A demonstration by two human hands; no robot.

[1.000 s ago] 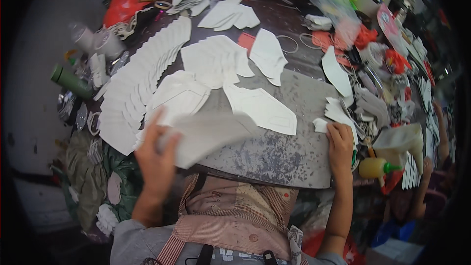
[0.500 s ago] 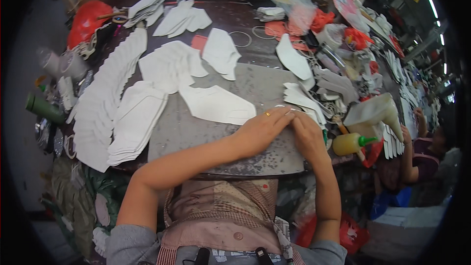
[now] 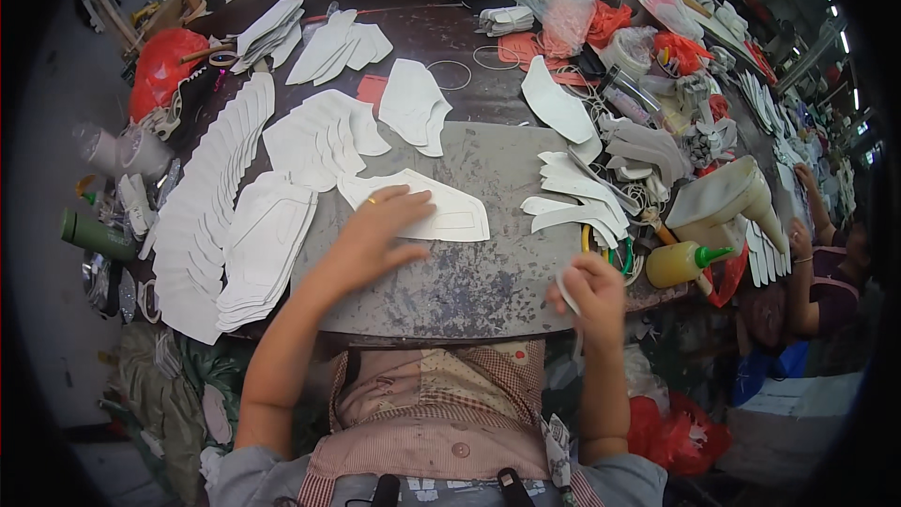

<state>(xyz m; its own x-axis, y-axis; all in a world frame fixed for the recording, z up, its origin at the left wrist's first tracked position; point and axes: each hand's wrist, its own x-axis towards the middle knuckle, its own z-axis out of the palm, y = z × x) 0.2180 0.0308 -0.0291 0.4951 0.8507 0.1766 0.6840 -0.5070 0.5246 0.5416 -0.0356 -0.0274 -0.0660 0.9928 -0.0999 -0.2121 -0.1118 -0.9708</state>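
Observation:
My left hand lies with fingers spread on a flat white shoe-upper-like piece, its thumb reaching past the lower edge. This piece rests on a worn grey board. Near the board's right front edge, my right hand is closed on a thin white strip, partly hidden by the fingers and blurred. Just beyond that hand, several narrow curved white pieces lie in a loose pile. Overlapping white pieces and a layered stack lie left of my left hand.
A long fanned row of white pieces runs along the left. At right stand a yellowish bottle with a green nozzle and a cloudy plastic container. Red bags sit at the far left. Another person works at right.
My hands have moved apart. The left went leftward onto the white piece and spread its fingers; the right came nearer my body, holding a thin white strip.

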